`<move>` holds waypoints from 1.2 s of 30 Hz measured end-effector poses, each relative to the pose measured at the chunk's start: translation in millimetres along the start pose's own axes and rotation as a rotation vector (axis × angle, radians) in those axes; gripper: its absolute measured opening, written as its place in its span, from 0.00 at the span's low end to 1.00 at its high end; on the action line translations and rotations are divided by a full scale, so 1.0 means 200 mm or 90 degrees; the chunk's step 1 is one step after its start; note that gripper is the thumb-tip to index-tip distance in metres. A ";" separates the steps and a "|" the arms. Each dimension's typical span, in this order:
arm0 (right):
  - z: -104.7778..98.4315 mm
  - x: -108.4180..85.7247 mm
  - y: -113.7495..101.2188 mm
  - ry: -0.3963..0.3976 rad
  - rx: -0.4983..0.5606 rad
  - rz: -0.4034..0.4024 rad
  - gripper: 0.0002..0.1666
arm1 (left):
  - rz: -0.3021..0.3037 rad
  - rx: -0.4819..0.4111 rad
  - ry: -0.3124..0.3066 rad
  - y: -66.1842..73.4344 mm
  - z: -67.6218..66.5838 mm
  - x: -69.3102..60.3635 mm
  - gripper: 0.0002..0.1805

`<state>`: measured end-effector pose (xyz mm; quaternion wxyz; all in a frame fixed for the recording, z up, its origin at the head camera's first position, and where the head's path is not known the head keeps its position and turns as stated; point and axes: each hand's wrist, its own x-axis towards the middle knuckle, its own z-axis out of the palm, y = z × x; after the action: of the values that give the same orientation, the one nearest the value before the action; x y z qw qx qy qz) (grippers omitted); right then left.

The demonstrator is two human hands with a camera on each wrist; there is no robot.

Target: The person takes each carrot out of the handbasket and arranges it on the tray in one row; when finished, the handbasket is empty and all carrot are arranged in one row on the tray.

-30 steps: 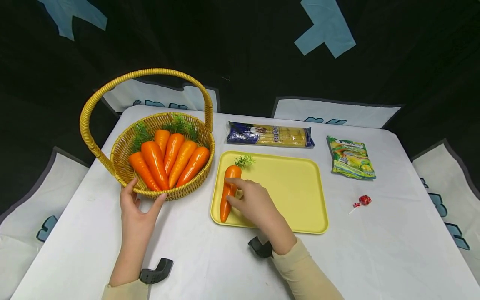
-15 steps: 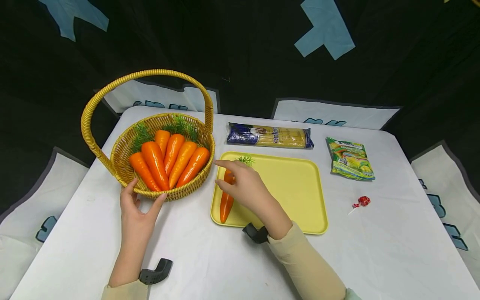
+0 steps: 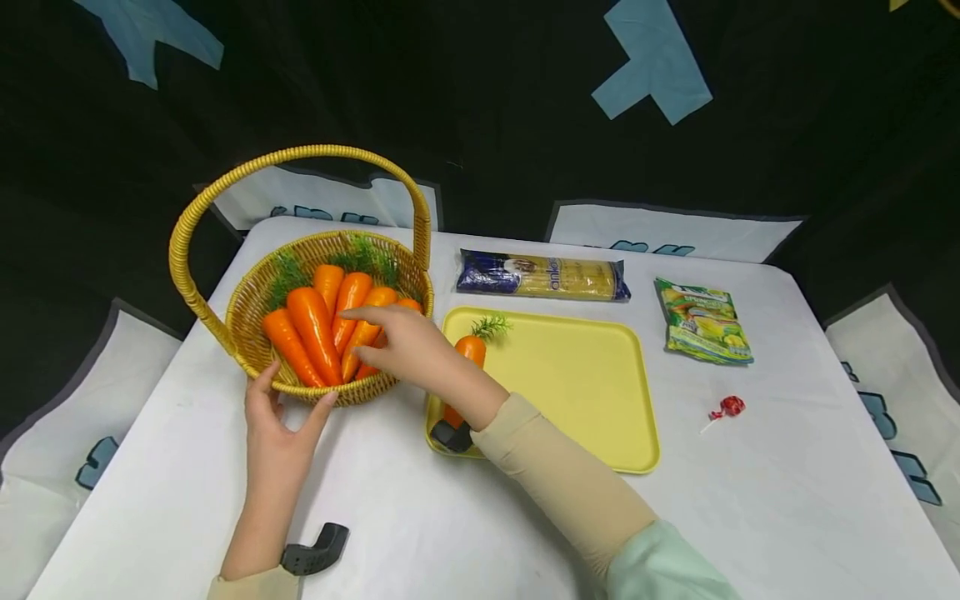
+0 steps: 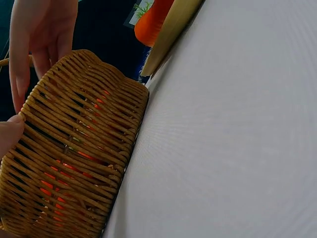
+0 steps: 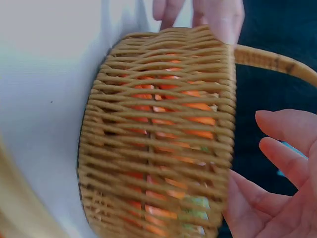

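Note:
A yellow wicker basket [image 3: 416,267] with a tall hooped handle stands at the left of the table, holding several orange carrots [image 3: 313,333] with green tops. My left hand [image 3: 279,433] grips its near rim; the thumb [image 4: 9,133] shows on the rim in the left wrist view. Over the carrots hangs my right hand [image 3: 408,342], fingers spread and nothing visible between them. The right wrist view shows this hand [image 5: 282,183] just beyond the rim. Another carrot [image 3: 471,350] lies on the yellow tray [image 3: 570,383], partly hidden by my right forearm and wrist camera.
Behind the tray lies a pack of spaghetti [image 3: 543,276]. To the right are a green and yellow packet [image 3: 703,322] and a red-wrapped lollipop [image 3: 727,407]. The basket's handle [image 3: 300,155] arches high above the carrots.
My right hand has left the carrot on the tray and moved left over the basket, its fingers apart. The left hand keeps its place at the rim.

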<state>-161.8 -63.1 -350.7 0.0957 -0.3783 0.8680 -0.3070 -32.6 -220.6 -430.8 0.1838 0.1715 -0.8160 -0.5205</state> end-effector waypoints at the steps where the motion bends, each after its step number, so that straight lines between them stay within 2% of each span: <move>1: 0.01 0.03 0.00 -0.011 -0.008 0.000 0.28 | 0.001 0.001 0.000 0.00 0.00 0.00 0.46; 6: 0.09 0.13 -0.03 -0.067 -0.023 0.005 0.29 | 0.004 0.012 0.004 0.00 0.00 0.00 0.46; 10: 0.14 0.18 -0.03 -0.101 -0.034 0.020 0.30 | 0.005 0.013 0.005 0.00 0.00 0.00 0.46; 16: 0.18 0.23 -0.06 -0.102 -0.055 0.022 0.28 | 0.010 0.015 0.003 -0.01 0.00 0.00 0.46; 21: 0.20 0.25 -0.08 -0.125 -0.070 0.004 0.26 | 0.012 0.009 0.005 -0.01 0.00 0.00 0.46; 28: 0.23 0.25 -0.10 -0.140 -0.128 0.000 0.24 | 0.020 0.011 0.010 0.00 0.01 0.00 0.45; 36: 0.25 0.25 -0.09 -0.132 -0.098 0.012 0.24 | 0.019 0.016 0.012 0.00 0.01 0.00 0.45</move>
<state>-166.1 -132.1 -375.2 0.1582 -0.4061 0.8781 -0.1976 -32.8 -219.4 -430.9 0.1969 0.1666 -0.8233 -0.5055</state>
